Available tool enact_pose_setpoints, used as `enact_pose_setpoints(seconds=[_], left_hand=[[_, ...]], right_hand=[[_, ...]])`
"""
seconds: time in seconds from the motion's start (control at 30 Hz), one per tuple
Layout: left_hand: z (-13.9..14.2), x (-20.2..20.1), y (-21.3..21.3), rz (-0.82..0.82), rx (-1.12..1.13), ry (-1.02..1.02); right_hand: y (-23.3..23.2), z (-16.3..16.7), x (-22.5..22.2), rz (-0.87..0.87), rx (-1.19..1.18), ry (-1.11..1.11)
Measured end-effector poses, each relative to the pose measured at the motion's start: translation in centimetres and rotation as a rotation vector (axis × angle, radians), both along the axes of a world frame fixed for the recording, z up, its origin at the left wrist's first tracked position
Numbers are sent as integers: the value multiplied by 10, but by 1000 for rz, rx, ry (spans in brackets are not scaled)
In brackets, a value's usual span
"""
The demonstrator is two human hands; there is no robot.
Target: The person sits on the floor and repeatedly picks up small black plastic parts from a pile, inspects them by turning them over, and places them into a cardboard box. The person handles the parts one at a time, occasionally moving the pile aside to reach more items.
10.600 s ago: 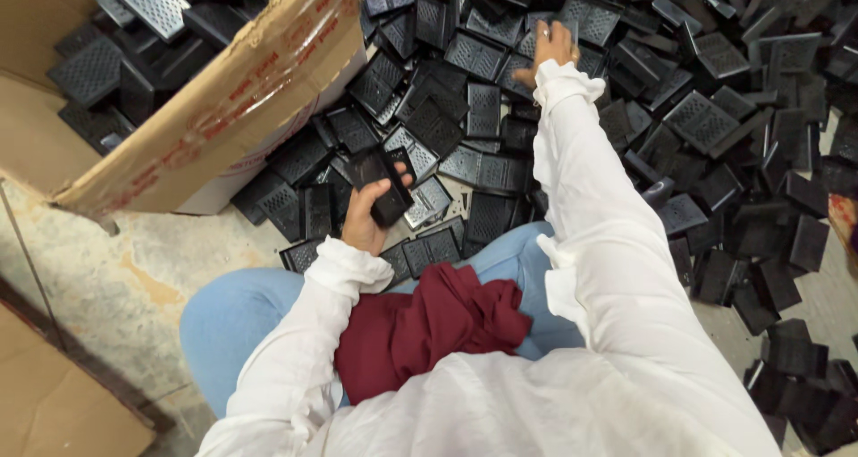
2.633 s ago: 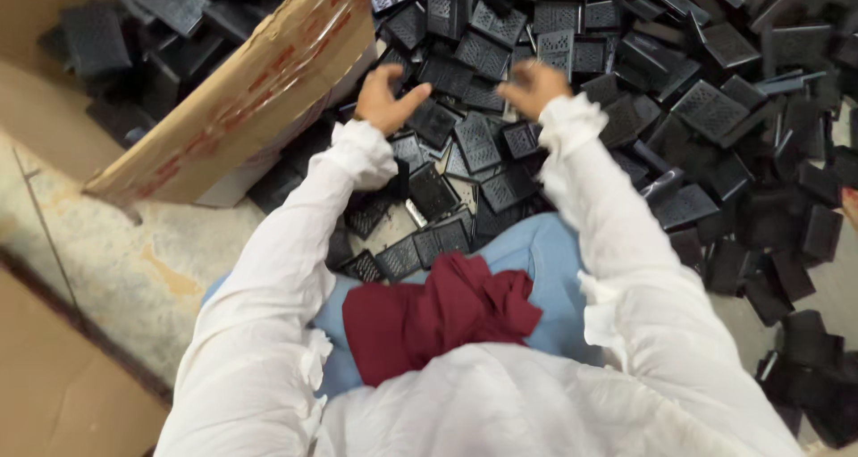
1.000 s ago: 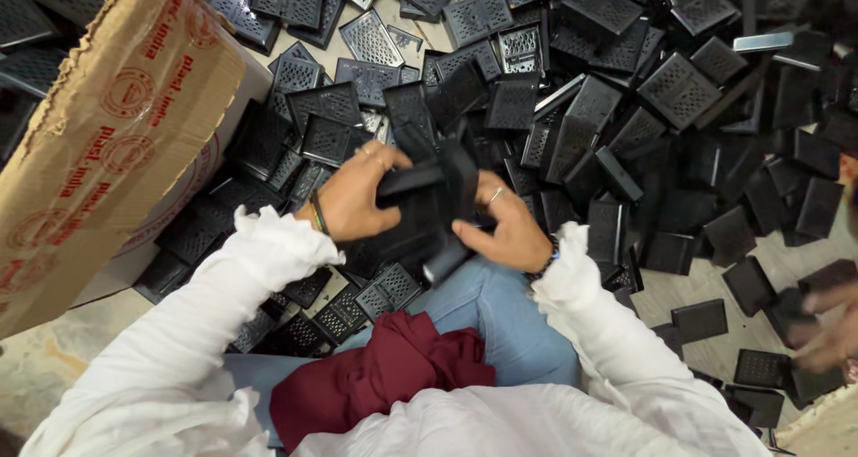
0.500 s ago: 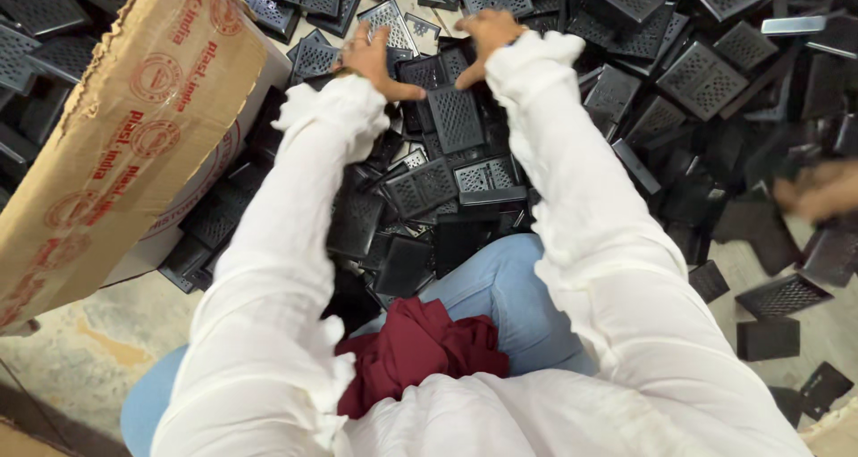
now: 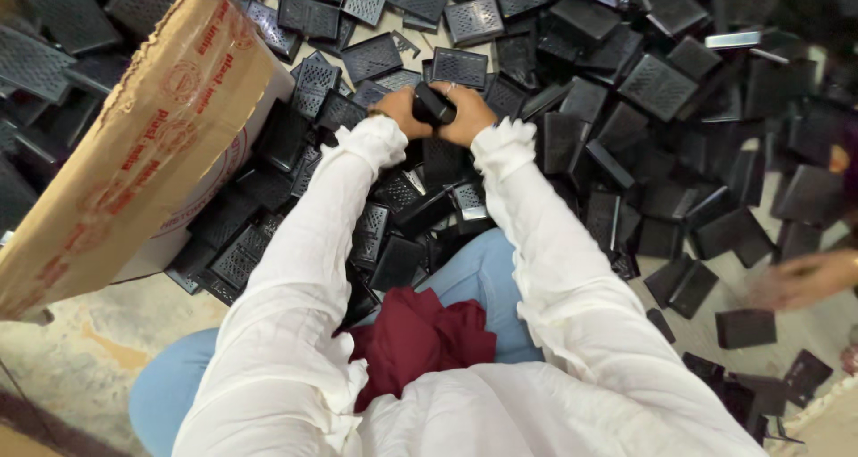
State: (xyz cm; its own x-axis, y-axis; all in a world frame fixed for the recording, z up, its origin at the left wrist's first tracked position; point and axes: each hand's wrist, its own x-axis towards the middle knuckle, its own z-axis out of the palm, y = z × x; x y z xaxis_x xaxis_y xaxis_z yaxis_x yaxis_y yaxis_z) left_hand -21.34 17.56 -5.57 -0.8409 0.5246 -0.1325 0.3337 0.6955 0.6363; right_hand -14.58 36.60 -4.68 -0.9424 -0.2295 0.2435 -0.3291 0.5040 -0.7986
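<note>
plastic pieces (image 5: 657, 86): black, grid-patterned  
sleeves (image 5: 313, 234): plain white  
cloth (image 5: 420, 336): dark red  
trousers (image 5: 478, 283): light blue  
cardboard box (image 5: 147, 144): brown, red print

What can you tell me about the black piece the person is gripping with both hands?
The black piece is a small dark plastic-looking part, like the flat perforated black panels heaped on the floor around it. The left hand and right hand clasp it from either side, arms stretched out over the pile, so most of it is hidden. Only a rounded dark top edge shows between the fingers; its grille pattern cannot be made out.
</note>
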Motion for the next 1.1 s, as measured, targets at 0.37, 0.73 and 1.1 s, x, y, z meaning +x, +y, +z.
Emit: enact_pose_setpoints(seconds=[0.37,0.73,1.1], left_hand=[[44,117,-72,-106,1,94],[69,187,-161,163,231,376],[73,360,-138,-149,207,-70]], right_hand=[[-69,62,124,-44,-38,139],[-93,60,158,-262,-118,133],[-24,117,189,-225,-655,-45]])
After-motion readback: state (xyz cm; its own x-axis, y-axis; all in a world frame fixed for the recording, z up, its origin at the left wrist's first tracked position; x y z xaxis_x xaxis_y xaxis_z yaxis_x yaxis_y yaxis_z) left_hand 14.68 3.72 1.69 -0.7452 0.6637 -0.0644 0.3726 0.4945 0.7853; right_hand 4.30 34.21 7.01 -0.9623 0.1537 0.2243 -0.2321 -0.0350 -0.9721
